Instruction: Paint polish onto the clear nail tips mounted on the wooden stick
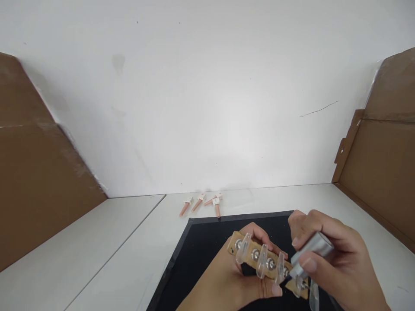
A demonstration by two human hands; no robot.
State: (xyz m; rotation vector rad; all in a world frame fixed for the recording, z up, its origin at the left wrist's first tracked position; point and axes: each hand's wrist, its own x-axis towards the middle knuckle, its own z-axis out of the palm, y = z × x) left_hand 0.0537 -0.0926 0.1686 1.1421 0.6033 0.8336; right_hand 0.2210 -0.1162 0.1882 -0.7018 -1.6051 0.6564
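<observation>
While the left hand (233, 276) grips a wooden strip (269, 263) of clear nail tips (262, 261) over the black mat (197, 255), right hand (337, 259) pinches a silver brush cap (311, 255) against it, small bottles (201, 203) well behind.

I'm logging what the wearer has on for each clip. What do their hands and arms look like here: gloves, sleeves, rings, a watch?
Both the left hand and the right hand are bare: no gloves and no rings on the fingers that show. No sleeve shows on the visible parts of the forearms, and the frame's edge cuts them off. No watch or band is in view.

Two bare, sleeveless, ringless forearms
</observation>
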